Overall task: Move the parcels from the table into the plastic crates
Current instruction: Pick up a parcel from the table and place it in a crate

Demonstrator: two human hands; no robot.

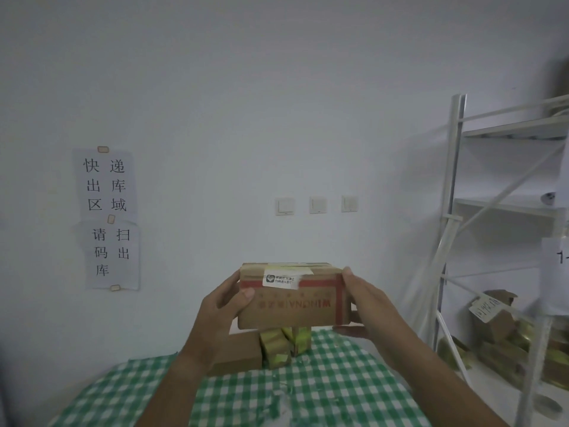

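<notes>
Left hand (226, 306) and right hand (365, 303) clamp the taped cardboard parcel (292, 298) at opposite ends; it appears rigid, light, best held there.

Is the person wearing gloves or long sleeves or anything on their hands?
No. The left hand and the right hand are both bare, with no gloves and no rings or watch that show. The forearms are bare too, with no sleeves in view as far as the picture's bottom edge. The fingernails look short and plain.
</notes>
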